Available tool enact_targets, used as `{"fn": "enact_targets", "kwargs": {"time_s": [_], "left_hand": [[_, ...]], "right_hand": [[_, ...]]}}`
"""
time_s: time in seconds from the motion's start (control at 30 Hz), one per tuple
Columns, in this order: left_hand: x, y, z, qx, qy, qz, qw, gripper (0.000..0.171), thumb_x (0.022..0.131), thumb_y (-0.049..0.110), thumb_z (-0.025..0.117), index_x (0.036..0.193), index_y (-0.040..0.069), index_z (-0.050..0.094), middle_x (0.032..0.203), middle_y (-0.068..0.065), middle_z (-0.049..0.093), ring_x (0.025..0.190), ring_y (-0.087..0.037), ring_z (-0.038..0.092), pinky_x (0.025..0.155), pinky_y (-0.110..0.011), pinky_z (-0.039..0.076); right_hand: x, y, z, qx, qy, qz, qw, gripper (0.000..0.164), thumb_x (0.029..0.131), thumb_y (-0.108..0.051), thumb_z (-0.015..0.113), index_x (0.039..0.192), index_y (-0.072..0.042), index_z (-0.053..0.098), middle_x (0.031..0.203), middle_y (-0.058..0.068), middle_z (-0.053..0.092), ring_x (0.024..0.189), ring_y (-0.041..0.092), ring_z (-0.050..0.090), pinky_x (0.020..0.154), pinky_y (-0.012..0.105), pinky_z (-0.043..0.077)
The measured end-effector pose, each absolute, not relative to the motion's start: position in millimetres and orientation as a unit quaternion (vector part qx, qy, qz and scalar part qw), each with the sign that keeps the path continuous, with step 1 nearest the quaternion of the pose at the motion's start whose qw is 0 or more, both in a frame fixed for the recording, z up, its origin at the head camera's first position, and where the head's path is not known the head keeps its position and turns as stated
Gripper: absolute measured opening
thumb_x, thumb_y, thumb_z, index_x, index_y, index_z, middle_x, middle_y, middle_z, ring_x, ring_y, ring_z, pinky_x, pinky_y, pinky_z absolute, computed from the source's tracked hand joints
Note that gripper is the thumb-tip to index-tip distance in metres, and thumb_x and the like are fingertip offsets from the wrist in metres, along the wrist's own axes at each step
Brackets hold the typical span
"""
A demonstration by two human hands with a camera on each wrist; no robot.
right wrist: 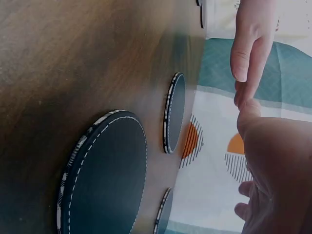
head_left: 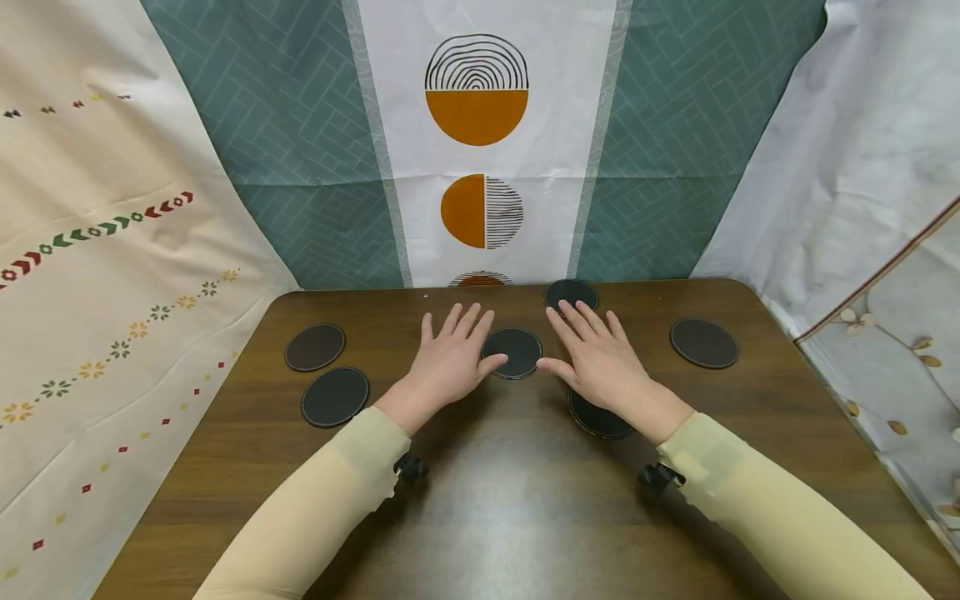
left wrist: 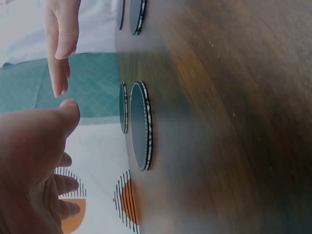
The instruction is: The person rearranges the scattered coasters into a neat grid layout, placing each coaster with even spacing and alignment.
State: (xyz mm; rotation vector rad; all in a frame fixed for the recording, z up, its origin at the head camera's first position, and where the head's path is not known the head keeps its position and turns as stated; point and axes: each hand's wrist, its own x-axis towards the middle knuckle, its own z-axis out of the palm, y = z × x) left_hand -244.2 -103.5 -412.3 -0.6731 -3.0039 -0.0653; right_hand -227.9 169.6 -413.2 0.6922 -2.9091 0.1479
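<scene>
Both hands are held out above a brown wooden table, palms down with fingers spread, holding nothing. The left hand (head_left: pixel 447 358) hovers just left of a dark round coaster (head_left: pixel 513 353), its thumb overlapping the coaster's edge in the head view. My right hand (head_left: pixel 597 360) is over another round coaster (head_left: pixel 600 419), partly hidden beneath the palm and wrist. Beyond its fingertips lies a third coaster (head_left: pixel 572 294). From the right wrist view, white stitching and a patterned edge show on the nearest coaster (right wrist: pixel 105 175); a gap separates the hand from the tabletop.
At the table's left lie two more coasters, one brownish (head_left: pixel 315 347) and one black (head_left: pixel 335 397). A brownish coaster (head_left: pixel 704 342) is at the right. Patterned cloth (head_left: pixel 495 158) hangs behind the table (head_left: pixel 510 517), with pale cloths on both sides.
</scene>
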Motion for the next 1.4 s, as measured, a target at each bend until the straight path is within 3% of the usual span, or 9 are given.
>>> {"fn": "enact_targets", "kwargs": {"time_s": [0.63,0.9,1.4], "left_hand": [[-256.6,-99.8,-422.9,-0.205,-0.978,-0.023,0.013,0.084,0.112,0.067,0.046,0.177,0.016,0.028,0.182,-0.012,0.026,0.168,-0.04,0.018,0.126,-0.078,0.014],[-261.9,-98.2,-426.1,-0.2,-0.979,-0.038,-0.001,0.087,0.111,0.068,0.05,0.177,0.017,0.028,0.182,-0.011,0.025,0.168,-0.04,0.017,0.127,-0.078,0.01],[-269.7,-95.2,-433.2,-0.211,-0.976,-0.041,-0.029,0.093,0.107,0.073,0.052,0.178,0.02,0.025,0.183,-0.008,0.024,0.169,-0.039,0.016,0.127,-0.077,0.014]], "right_hand": [[-249.7,162.3,-423.4,0.219,-0.973,0.053,0.046,0.089,0.112,-0.062,0.055,0.177,-0.011,0.023,0.182,0.017,0.022,0.168,0.039,0.018,0.131,0.069,0.014],[-256.4,159.9,-428.6,0.22,-0.974,0.049,0.033,0.089,0.112,-0.062,0.054,0.177,-0.01,0.023,0.181,0.017,0.025,0.167,0.039,0.02,0.13,0.07,0.015],[-261.8,153.7,-435.2,0.231,-0.972,0.039,0.018,0.09,0.11,-0.063,0.056,0.176,-0.009,0.026,0.179,0.016,0.03,0.166,0.039,0.024,0.13,0.07,0.017]]}}
